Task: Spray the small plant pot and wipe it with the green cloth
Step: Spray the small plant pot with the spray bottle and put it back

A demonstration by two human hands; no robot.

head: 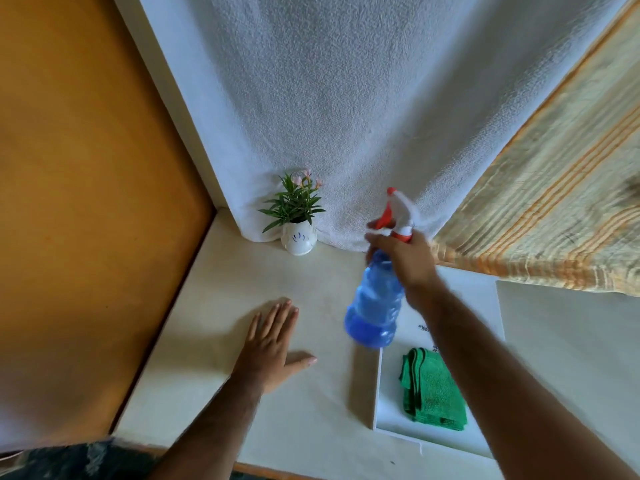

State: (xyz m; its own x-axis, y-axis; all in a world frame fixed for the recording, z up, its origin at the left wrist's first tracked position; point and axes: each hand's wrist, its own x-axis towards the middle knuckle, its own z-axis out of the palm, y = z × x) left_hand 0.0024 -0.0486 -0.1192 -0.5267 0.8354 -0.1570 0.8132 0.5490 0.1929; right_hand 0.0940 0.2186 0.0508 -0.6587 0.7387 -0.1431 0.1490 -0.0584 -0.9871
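A small white plant pot (298,240) with blue marks holds a green plant with pink flowers and stands at the back of the cream table, against the white cloth. My right hand (407,259) grips the neck of a blue spray bottle (375,303) with a white and red trigger head; the bottle is lifted off the table, tilted, to the right of the pot. My left hand (273,348) lies flat on the table with its fingers spread, holding nothing. The folded green cloth (431,389) rests on a white board at the right, below my right forearm.
A white textured cloth (346,116) hangs behind the table. A striped beige and orange fabric (554,209) hangs at the right. An orange wall (86,185) borders the table's left edge. The white board (388,410) under the green cloth lies near the front edge.
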